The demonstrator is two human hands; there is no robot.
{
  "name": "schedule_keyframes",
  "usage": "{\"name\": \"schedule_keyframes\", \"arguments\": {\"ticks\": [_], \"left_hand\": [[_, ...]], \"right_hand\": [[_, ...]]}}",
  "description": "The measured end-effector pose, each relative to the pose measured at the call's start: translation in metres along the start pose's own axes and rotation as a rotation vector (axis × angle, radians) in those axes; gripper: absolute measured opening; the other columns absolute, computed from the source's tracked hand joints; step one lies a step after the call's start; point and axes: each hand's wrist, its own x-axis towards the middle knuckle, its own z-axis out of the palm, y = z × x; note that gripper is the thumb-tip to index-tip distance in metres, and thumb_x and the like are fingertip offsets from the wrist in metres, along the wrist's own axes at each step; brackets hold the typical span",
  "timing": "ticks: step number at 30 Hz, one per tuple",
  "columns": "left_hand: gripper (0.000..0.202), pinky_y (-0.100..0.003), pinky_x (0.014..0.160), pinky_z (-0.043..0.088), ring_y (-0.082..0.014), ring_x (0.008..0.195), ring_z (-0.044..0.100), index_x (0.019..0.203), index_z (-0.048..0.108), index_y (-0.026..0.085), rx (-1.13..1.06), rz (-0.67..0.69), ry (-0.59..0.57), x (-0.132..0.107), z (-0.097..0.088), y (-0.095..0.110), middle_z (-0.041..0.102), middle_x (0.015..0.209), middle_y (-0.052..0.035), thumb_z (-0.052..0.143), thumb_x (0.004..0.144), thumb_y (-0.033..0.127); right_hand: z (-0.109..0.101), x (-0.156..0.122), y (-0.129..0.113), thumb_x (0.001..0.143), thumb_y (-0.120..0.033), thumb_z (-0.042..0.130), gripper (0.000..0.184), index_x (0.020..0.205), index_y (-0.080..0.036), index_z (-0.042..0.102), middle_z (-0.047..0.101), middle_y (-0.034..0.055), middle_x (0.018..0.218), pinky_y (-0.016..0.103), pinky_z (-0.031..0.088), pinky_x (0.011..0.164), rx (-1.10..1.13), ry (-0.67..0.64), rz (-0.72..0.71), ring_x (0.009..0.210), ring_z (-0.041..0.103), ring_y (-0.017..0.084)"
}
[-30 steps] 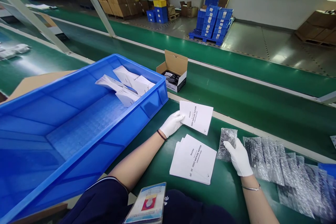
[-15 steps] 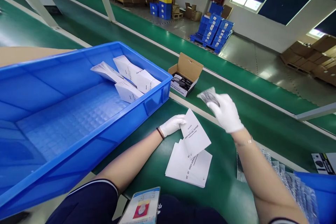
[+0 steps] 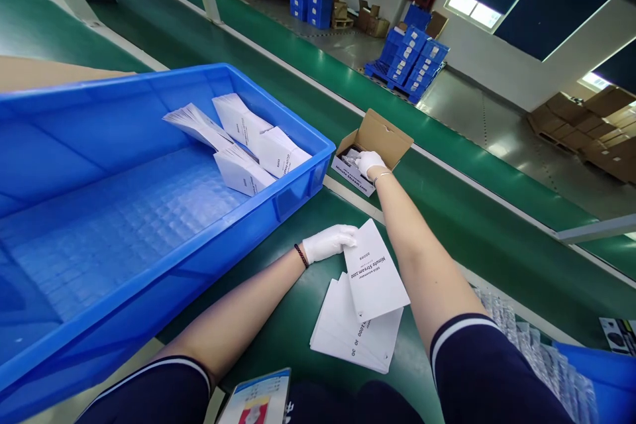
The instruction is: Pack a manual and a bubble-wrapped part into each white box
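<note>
My left hand (image 3: 330,242), in a white glove, pinches the corner of a white printed booklet (image 3: 375,271) marked "Minute Stream 1000". Below it, more booklets (image 3: 348,334) lie fanned on the green work surface. My gloved right hand (image 3: 370,163) reaches into an open cardboard box (image 3: 352,177), fingers closed on a small clear plastic bag (image 3: 352,157). What the bag contains is too small to make out. The box's brown lid stands raised behind my hand, which hides part of the inside.
A large blue bin (image 3: 278,212) on the left holds bundles of booklets (image 3: 243,172) at its far end. Several clear plastic packets (image 3: 536,351) lie at the lower right beside a blue container (image 3: 603,371). A green conveyor (image 3: 477,192) runs behind the box.
My right hand has moved left and away from me, carrying the plastic bag into the open box. My left hand stays in place with the booklet. The view has shifted slightly.
</note>
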Motion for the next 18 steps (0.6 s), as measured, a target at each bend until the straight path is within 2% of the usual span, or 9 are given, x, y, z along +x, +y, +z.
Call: {"name": "schedule_keyframes", "arguments": {"ticks": [2,4,6,8,10,12,14,16,18], "left_hand": [[0.018,-0.031,0.071,0.045,-0.0187,0.076,0.057,0.071,0.065,0.014,-0.011,-0.033,-0.005,0.0,0.001,0.0,0.064,0.078,-0.0038,0.073,0.063,0.028],[0.02,-0.031,0.073,0.045,-0.019,0.079,0.059,0.073,0.067,0.014,-0.059,-0.056,-0.004,0.0,0.002,0.0,0.066,0.08,-0.0045,0.077,0.062,0.028],[0.026,-0.03,0.073,0.046,-0.0201,0.082,0.061,0.081,0.07,0.013,-0.121,-0.052,0.041,0.001,0.003,0.0,0.068,0.085,-0.0065,0.081,0.063,0.029],[0.035,-0.028,0.068,0.046,-0.0195,0.08,0.062,0.092,0.073,0.012,-0.176,-0.004,0.154,0.004,0.003,0.0,0.07,0.089,-0.0084,0.083,0.064,0.03],[0.045,-0.025,0.059,0.042,-0.0166,0.073,0.061,0.104,0.073,0.012,-0.23,0.068,0.283,0.007,0.002,0.001,0.07,0.092,-0.0092,0.084,0.064,0.03],[0.055,-0.023,0.054,0.039,-0.0136,0.067,0.058,0.116,0.07,0.012,-0.303,0.126,0.353,0.01,0.0,0.002,0.07,0.093,-0.0093,0.083,0.065,0.027],[0.059,-0.023,0.055,0.042,-0.0127,0.068,0.059,0.123,0.067,0.013,-0.37,0.166,0.365,0.012,-0.001,0.003,0.07,0.099,-0.0099,0.08,0.067,0.024],[0.058,-0.025,0.061,0.048,-0.0133,0.072,0.062,0.126,0.065,0.013,-0.412,0.188,0.349,0.012,-0.002,0.005,0.07,0.107,-0.0113,0.078,0.07,0.022],[0.053,-0.025,0.064,0.051,-0.0134,0.072,0.064,0.126,0.065,0.013,-0.445,0.182,0.326,0.011,-0.003,0.006,0.071,0.111,-0.0122,0.075,0.075,0.022]], "right_hand": [[0.014,-0.002,0.006,0.094,-0.033,0.058,0.04,0.127,-0.01,0.064,0.058,0.0256,0.133,0.046,0.049,0.099,-0.022,0.039,0.066,0.121,0.059,0.036],[0.014,-0.003,0.015,0.092,-0.035,0.062,0.046,0.129,-0.008,0.06,0.058,0.0273,0.133,0.049,0.049,0.1,-0.014,0.051,0.101,0.123,0.057,0.038],[0.003,-0.008,0.025,0.093,-0.032,0.061,0.044,0.13,-0.009,0.058,0.063,0.0231,0.128,0.045,0.05,0.098,0.018,0.028,0.104,0.117,0.062,0.034],[-0.015,-0.024,0.034,0.096,-0.032,0.054,0.045,0.136,-0.012,0.054,0.064,0.0184,0.131,0.042,0.05,0.099,0.063,0.048,0.059,0.117,0.062,0.031],[-0.031,-0.057,0.04,0.1,-0.037,0.046,0.046,0.141,-0.016,0.051,0.061,0.0142,0.137,0.041,0.048,0.101,0.103,0.128,-0.082,0.121,0.059,0.03],[-0.037,-0.104,0.04,0.099,-0.046,0.045,0.047,0.137,-0.02,0.055,0.061,0.011,0.137,0.043,0.048,0.1,0.089,0.159,-0.31,0.121,0.058,0.031],[-0.03,-0.153,0.033,0.092,-0.05,0.059,0.051,0.134,-0.022,0.059,0.061,0.0108,0.137,0.046,0.047,0.1,-0.031,0.066,-0.531,0.121,0.057,0.033],[-0.013,-0.191,0.024,0.085,-0.037,0.069,0.056,0.137,-0.019,0.058,0.059,0.0145,0.139,0.05,0.044,0.104,-0.172,-0.006,-0.629,0.124,0.054,0.036],[0.003,-0.208,0.018,0.091,-0.023,0.058,0.047,0.138,-0.016,0.057,0.061,0.0164,0.136,0.05,0.042,0.106,-0.212,-0.019,-0.584,0.125,0.054,0.034]]}}
